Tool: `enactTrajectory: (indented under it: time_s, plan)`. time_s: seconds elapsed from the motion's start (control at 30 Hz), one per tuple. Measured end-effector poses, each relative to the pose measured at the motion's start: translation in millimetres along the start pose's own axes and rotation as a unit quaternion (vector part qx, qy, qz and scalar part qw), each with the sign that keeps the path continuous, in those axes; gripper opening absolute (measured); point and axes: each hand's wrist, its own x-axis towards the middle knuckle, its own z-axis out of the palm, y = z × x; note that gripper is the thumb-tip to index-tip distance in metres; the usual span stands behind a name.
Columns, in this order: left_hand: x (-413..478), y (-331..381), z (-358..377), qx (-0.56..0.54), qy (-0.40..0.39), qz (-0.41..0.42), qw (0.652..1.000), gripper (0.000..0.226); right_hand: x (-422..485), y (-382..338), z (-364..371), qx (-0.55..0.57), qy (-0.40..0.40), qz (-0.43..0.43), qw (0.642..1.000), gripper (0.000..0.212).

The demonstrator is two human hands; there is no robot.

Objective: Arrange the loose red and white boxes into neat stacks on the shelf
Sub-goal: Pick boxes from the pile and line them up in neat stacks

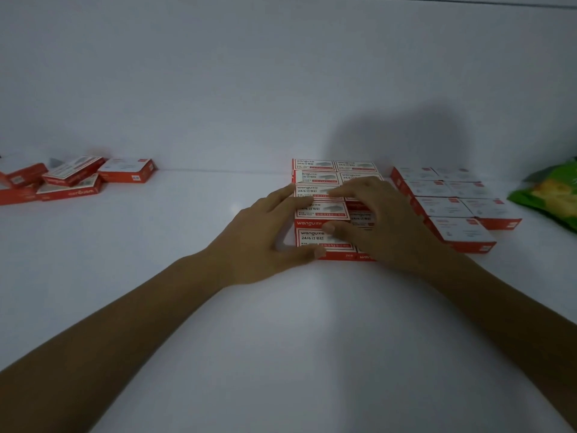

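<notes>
Head view looks down on a white shelf [187,245] with both bare forearms reaching in from 6 o'clock. Just past centre toward 3 o'clock sits a block [315,170] of red and white boxes, two columns wide, running back to the wall at 12 o'clock, printed tops up. One top box [318,210] in the left column stands higher than the near box [315,237] in front of it, its red front face showing.

The left hand [265,235] is at the block's 9 o'clock side: its fingers [290,195] lie fairly straight against the left edge of the boxes and the thumb [312,252] touches the front corner of the near box, holding nothing. The right hand [387,220] arches over the right column, hiding much of it; its index finger reaches along the back edge of the top box while the thumb presses that box's red front, so the box is pinched between them. The other fingers are spread and bent over the tops.

At 3 o'clock of the block, apart from it, a second block [446,204] stands two columns wide, plain white tops up. Beyond that, at the 3 o'clock edge, lies a green bag [552,195]. Far off at 9 o'clock a loose pile [68,179] of the same boxes lies tilted and overlapping near the wall
</notes>
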Motion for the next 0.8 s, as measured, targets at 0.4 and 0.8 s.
enactTrajectory:
  time_s: [0.4,0.8]
  plan:
    - [1.1,-2.7,-2.2,-0.019,-0.004,0.0,1.0,0.079,0.7,-4.2,3.5,-0.001,0.002,0.009,1.0,0.075]
    - [-13.3,8.1,-26.3,0.026,0.052,-0.062,0.996,0.084,6.8,-37.7,-15.1,-0.031,0.004,-0.041,0.999,0.066]
